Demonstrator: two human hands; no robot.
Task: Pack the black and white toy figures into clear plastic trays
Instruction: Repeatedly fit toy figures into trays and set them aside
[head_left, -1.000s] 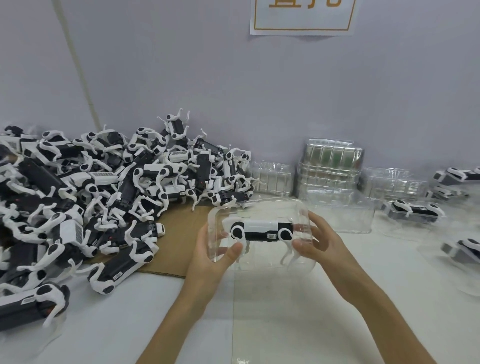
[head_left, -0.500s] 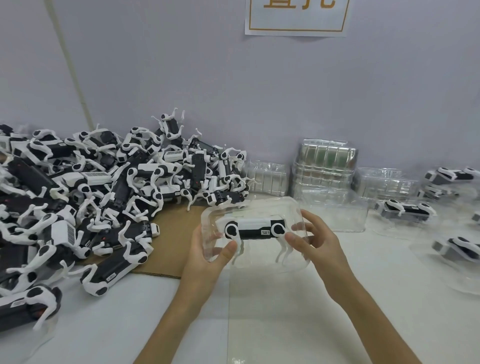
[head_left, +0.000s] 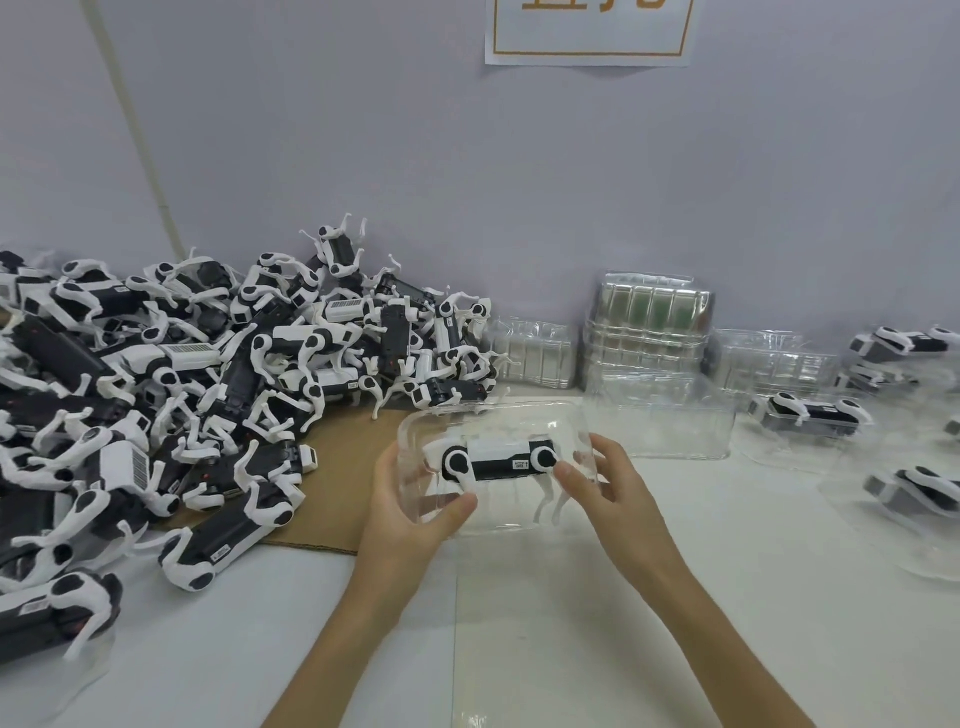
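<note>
Inside one clear plastic tray (head_left: 498, 421) lies one toy figure (head_left: 498, 460); left hand (head_left: 410, 525) grips the tray's left end, right hand (head_left: 613, 488) its right. Left of the tray, figures (head_left: 182, 389) heaped beyond counting; behind it, three tray stacks (head_left: 649, 332).

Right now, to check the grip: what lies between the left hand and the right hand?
In the head view, a clear plastic tray with one black and white toy figure in it; left hand and right hand both hold it.
</note>
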